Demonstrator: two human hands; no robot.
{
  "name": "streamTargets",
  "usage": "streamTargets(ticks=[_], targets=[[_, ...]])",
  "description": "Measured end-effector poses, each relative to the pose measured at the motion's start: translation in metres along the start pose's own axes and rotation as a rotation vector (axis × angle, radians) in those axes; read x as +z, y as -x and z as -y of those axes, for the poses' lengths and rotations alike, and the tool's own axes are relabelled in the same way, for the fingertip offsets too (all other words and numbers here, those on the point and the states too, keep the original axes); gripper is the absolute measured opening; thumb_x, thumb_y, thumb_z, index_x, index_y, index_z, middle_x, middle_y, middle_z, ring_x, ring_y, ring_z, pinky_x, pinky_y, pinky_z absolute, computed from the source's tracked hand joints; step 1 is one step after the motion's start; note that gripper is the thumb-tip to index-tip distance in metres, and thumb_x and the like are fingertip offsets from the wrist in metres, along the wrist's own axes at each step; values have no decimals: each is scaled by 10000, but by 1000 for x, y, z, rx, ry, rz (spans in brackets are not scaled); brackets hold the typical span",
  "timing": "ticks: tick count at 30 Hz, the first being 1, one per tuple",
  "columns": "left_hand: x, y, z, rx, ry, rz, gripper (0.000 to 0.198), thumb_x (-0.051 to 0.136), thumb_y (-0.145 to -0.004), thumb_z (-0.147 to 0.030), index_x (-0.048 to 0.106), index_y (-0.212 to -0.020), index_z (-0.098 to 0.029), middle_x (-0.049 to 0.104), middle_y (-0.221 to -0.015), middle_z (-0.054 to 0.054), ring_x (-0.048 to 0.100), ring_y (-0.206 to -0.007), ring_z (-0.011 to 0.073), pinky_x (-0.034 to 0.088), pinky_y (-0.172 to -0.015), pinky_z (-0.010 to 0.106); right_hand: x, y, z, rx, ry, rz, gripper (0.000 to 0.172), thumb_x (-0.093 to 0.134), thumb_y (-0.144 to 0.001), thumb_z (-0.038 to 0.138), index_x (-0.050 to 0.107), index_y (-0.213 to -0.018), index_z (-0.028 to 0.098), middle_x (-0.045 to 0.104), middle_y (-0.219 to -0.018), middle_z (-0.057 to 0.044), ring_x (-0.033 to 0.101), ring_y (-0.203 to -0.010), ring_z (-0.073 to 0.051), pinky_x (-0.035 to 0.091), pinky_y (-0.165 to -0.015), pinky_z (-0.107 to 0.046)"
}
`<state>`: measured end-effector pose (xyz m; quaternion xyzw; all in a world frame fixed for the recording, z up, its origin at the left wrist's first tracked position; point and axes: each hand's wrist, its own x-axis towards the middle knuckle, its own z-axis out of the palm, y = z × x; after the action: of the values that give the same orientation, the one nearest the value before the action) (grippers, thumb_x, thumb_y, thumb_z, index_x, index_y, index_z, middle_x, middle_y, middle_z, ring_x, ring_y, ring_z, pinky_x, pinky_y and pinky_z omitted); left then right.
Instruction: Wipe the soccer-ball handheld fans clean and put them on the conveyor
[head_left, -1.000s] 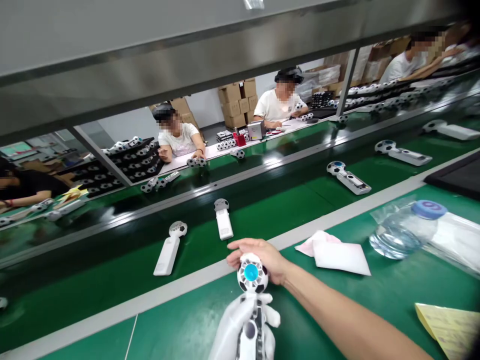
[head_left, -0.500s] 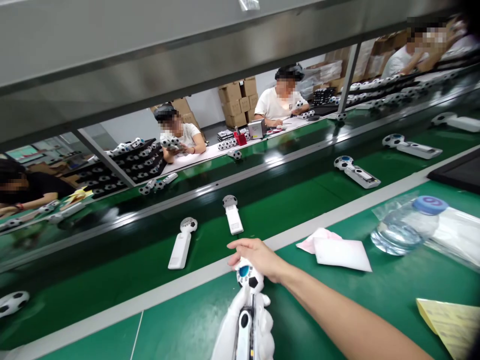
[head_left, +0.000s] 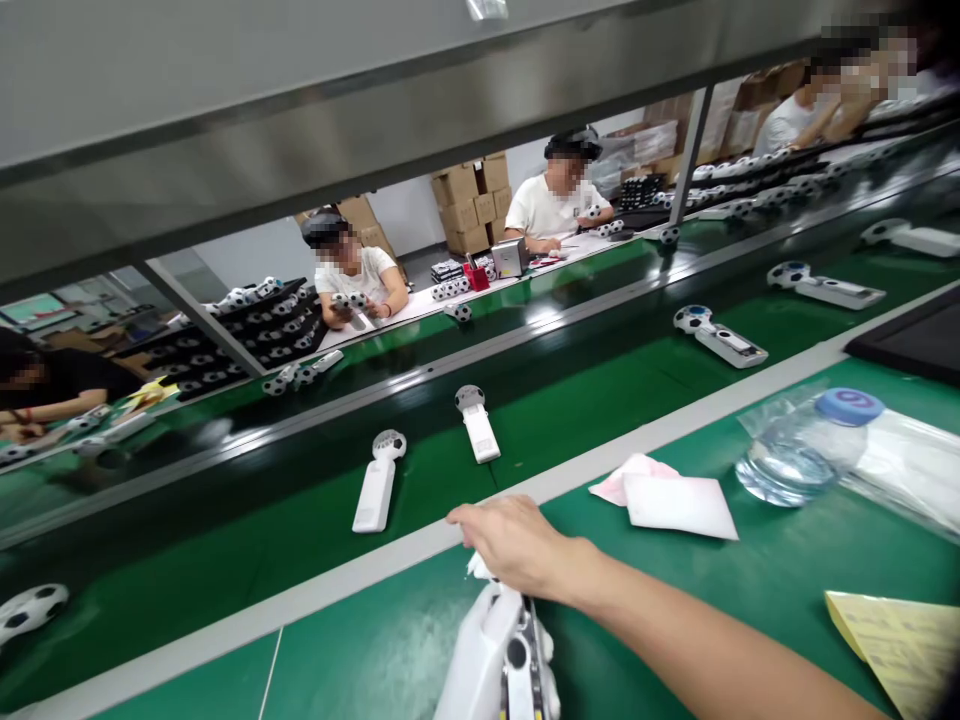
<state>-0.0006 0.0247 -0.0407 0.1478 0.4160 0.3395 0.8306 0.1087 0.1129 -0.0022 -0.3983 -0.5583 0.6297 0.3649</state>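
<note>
My left hand (head_left: 469,650), in a white glove, is wrapped around the body of a white handheld device (head_left: 519,660) at the bottom centre. Part of its casing is open, and a black oval and inner parts show. My bare right hand (head_left: 517,540) bends over the device's football-patterned head, which it now hides. A ragged white scrap (head_left: 478,567), like a wipe, pokes out under the right fingers. Past my hands, two similar white devices (head_left: 375,490) lie face down on the green conveyor belt (head_left: 585,410).
Right of my arm are a white pad (head_left: 679,505), a pink cloth (head_left: 628,478), a water bottle (head_left: 806,450) and a yellow sheet (head_left: 892,640). More devices (head_left: 721,338) lie on the belt at right. Several people sit across the belt near stacked black trays (head_left: 277,325).
My right hand has moved down and its fingers have curled over the device's head, covering it. The device has shifted slightly right. The nearer belt devices have moved a little rightward.
</note>
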Motion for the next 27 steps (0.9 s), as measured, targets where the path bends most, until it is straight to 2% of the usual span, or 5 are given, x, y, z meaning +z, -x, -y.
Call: streamTargets(ticks=[6,12,16,22,27], targets=[[6,8,-13,27,-38,-47,333,586,-761,-451,593,-911,-154,597,-614,30,553,-439,148,419,-393,251,-15,-32,-24,97,-165,-111,172,501,-789,207,644,-876,168,661,-635,-21,616,-596,-162,460,-585,-274],[6,20,-37,70,174,17,440,454,-840,-474,536,-1115,-140,588,-743,25,529,-475,105,428,-392,229,-32,-24,-45,137,-516,-312,209,487,-823,245,537,-1003,151,661,-846,-74,625,-608,-118,493,-498,-214],[-3,16,-39,83,267,185,538,366,-826,-590,478,-1183,-202,537,-742,6,417,-407,64,327,-335,192,-32,-14,-45,130,-675,-270,210,567,-785,242,568,-971,145,652,-804,-69,571,-513,-83,432,-392,-160],[-6,23,-44,95,414,364,528,372,-831,-574,492,-1048,-107,494,-785,10,291,-388,10,249,-301,145,-30,-12,-45,126,-800,-202,186,599,-769,244,602,-923,138,622,-691,-42,497,-436,-67,332,-307,-135],[-9,27,-49,60,518,348,461,371,-868,-496,459,-1123,-122,570,-972,65,478,-545,67,313,-351,149,-33,-11,-46,139,-856,-193,192,619,-753,208,607,-931,138,615,-700,-39,475,-437,-51,310,-317,-120]])
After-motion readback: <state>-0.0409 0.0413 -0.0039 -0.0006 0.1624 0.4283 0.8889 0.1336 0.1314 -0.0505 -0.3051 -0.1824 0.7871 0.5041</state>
